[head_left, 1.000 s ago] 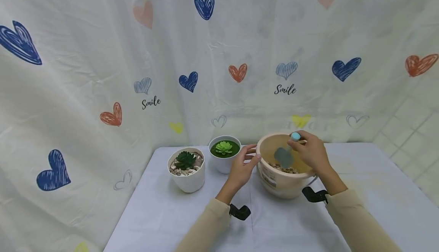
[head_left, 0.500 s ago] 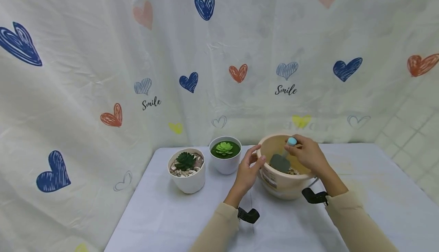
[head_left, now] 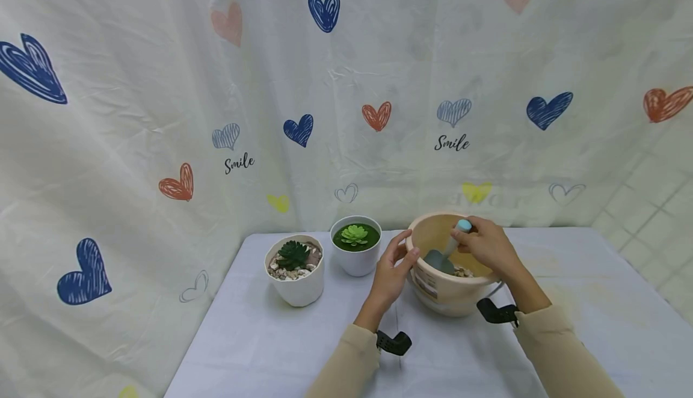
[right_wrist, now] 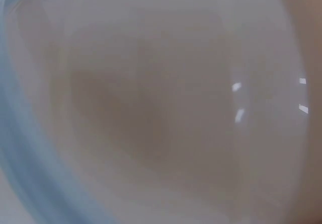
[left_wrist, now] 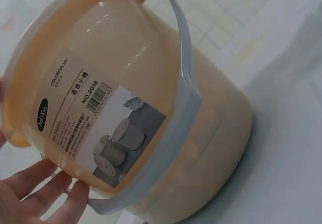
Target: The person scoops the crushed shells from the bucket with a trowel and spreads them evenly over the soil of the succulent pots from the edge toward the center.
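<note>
A beige plastic bucket (head_left: 446,303) stands on the table, with pebbles (head_left: 464,272) in its bottom. My left hand (head_left: 388,273) holds its left rim; in the left wrist view, fingertips (left_wrist: 75,199) touch the bucket wall (left_wrist: 216,133) under the rim, near a printed label (left_wrist: 100,118). Inside the bucket's mouth, my right hand (head_left: 489,246) grips a small trowel by its pale handle with a blue end (head_left: 463,225). The trowel's grey blade (head_left: 437,261) points down towards the front-left wall, its tip hidden. The right wrist view shows only blurred bucket wall (right_wrist: 176,108) and grey-blue bail (right_wrist: 30,143).
Left of the bucket stand two white pots: one with a light green succulent (head_left: 354,235), the other with a dark green succulent (head_left: 293,255) among pebbles. A white cloth (head_left: 271,350) covers the table. Behind hangs a heart-printed curtain (head_left: 400,169).
The trowel has gone lower in the bucket and a little left, its blade now tilted down by the pebbles. My left hand has shifted slightly right at the rim.
</note>
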{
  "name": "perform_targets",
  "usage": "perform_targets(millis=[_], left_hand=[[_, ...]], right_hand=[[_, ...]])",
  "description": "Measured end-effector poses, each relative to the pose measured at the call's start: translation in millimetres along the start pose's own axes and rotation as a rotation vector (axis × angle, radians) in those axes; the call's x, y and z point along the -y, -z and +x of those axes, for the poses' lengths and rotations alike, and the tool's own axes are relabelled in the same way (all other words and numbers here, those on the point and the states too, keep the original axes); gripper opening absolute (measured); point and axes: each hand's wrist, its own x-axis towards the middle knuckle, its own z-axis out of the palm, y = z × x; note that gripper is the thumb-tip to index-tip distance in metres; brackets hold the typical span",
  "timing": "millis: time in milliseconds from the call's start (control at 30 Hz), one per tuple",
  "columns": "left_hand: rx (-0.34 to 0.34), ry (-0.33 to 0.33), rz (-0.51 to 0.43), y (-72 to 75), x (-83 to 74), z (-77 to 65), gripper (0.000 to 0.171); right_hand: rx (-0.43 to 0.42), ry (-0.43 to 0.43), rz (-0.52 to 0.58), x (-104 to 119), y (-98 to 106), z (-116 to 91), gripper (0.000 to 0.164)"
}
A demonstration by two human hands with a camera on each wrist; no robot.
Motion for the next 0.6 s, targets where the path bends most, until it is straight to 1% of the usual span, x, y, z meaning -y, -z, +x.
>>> perform_targets(millis=[133,233,400,600], left_hand=[[-0.003,-0.009,-0.003,-0.5,1.4,-0.3,0.048],[-0.004,-0.011,0.005,-0.5,2.2,-0.5,0.048],[-0.005,-0.015,0.006,-0.7,2.4,-0.2,0.048],[-0.003,-0.001,0.001,-0.9,2.1,-0.1,0.048]], right_hand=[[0.004,-0.027,-0.003,1.4,0.8,-1.0,0.036],[0.007,-0.044,-0.003,2.0,1.7,-1.2,0.038],[0.004,-0.035,0.011,1.0,2.6,-0.9,0.043],[0.004,-0.031,0.024,-1.5,2.7,0.1,0.046]])
